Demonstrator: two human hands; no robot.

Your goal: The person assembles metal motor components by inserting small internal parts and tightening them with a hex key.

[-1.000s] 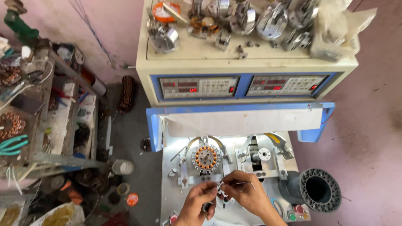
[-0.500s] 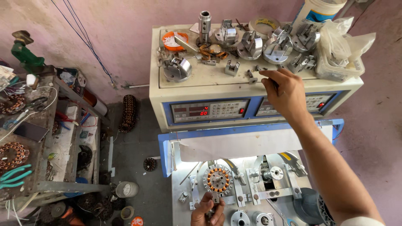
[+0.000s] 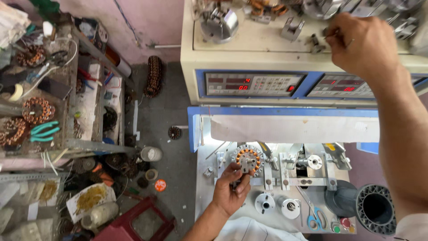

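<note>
My left hand (image 3: 229, 189) sits low in the head view, its fingers closed on the metal clamp at the front of a round orange-and-steel stator (image 3: 248, 159) mounted on the winding machine's plate (image 3: 209, 187). My right hand (image 3: 363, 42) is stretched up over the top of the cream control cabinet (image 3: 249, 49), pinching a thin metal pin or tool among loose metal parts (image 3: 292, 29). A steel chuck (image 3: 218, 24) lies on the cabinet top to the left of that hand.
Two red-digit counter panels (image 3: 249, 84) face me on the cabinet. Blue scissors (image 3: 316, 218) and two steel spindles (image 3: 276, 205) lie on the plate, with a black ribbed ring (image 3: 376, 209) at right. A cluttered shelf (image 3: 84, 143) with copper coils and teal pliers (image 3: 44, 130) stands left.
The view has come closer to the machine. My right hand, raised from the stator a second ago, stays over the cabinet top. My left hand has moved up onto the stator's clamp.
</note>
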